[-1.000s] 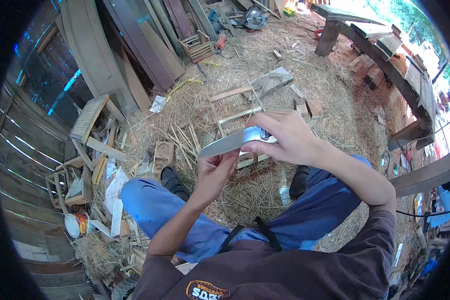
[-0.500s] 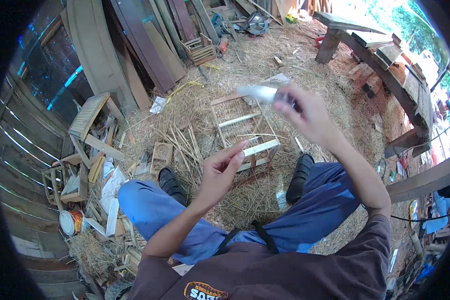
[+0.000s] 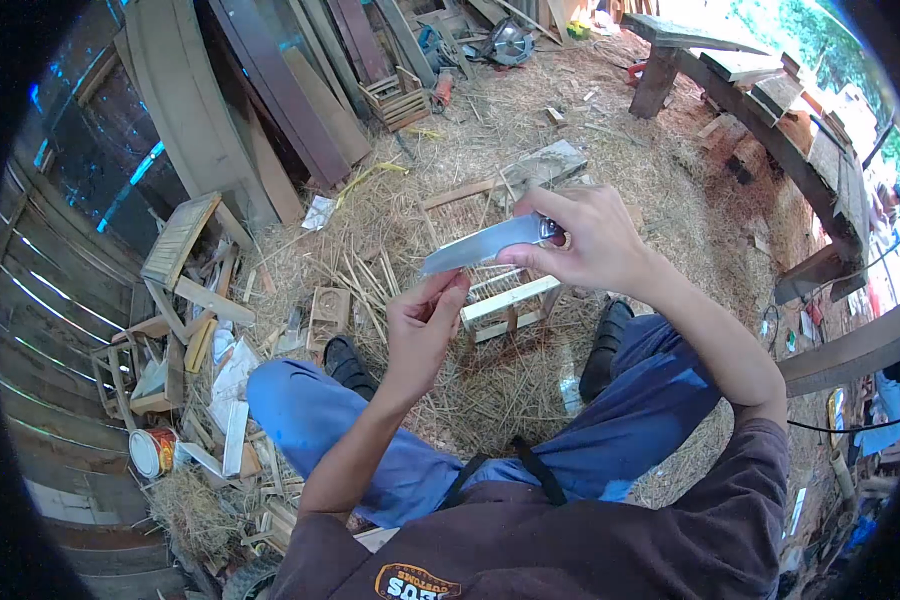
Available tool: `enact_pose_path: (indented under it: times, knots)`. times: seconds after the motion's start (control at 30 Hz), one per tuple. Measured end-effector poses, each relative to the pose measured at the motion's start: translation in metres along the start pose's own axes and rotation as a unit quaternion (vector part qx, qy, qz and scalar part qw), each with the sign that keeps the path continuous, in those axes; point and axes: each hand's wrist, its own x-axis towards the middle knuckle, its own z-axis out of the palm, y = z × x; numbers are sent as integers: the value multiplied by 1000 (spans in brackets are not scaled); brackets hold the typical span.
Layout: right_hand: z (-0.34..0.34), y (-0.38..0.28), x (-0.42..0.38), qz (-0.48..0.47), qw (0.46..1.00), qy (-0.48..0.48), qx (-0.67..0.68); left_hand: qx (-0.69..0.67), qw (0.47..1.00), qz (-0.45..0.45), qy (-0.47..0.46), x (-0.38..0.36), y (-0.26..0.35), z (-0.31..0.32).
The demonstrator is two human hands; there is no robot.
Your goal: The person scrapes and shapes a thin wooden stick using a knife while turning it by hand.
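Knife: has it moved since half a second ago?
Yes. The knife came back down from over the wooden frame's far rail toward the left hand, with the right hand gripping its handle.

Single head-worn fisheye view, looking steeply down, close over the lap, straw floor (image 3: 590, 130) beyond

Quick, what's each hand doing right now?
Left hand: fingers pinched together just under the knife blade; what they hold is too small to tell.
Right hand: closed on the knife handle.

Both arms raised — right hand (image 3: 590, 245) closed in a grip, left hand (image 3: 422, 325) pinched just below.
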Motion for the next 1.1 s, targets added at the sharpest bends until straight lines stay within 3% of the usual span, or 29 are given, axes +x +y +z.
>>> enact_pose_path:
  times: [0.03,0.1,0.2,0.3,0.4,0.53,0.63,0.73,0.8,0.9,1.0,1.1]
  knots:
    - [-1,0,2,-4,1000,9,-7,1,1000,1,-6,1,0,-1]
    - [-5,13,6,82,990,68,93,38,999,13,-27,-2,6,4]
    - [-22,40,11,129,979,158,11,48,999,11,-24,-5,5,12]
    - [-23,26,1,154,983,91,34,72,997,5,14,-3,1,8]
    - [-16,16,-3,84,989,114,34,118,990,59,44,0,-2,7]
    - [-10,37,-2,87,976,188,69,145,981,113,59,0,3,10]
    - [-22,42,-3,83,976,176,101,152,982,93,57,3,-1,6]
    - [-14,29,-9,50,989,96,103,164,978,115,58,6,-3,8]
    - [3,21,-12,-34,995,71,54,177,976,117,51,5,-3,9]
    - [5,0,-10,-70,996,24,53,206,965,158,38,2,-1,13]
    - [7,13,-5,-36,990,117,66,224,959,171,42,-1,4,14]
    - [-9,11,1,83,987,91,102,235,956,167,55,-3,9,18]
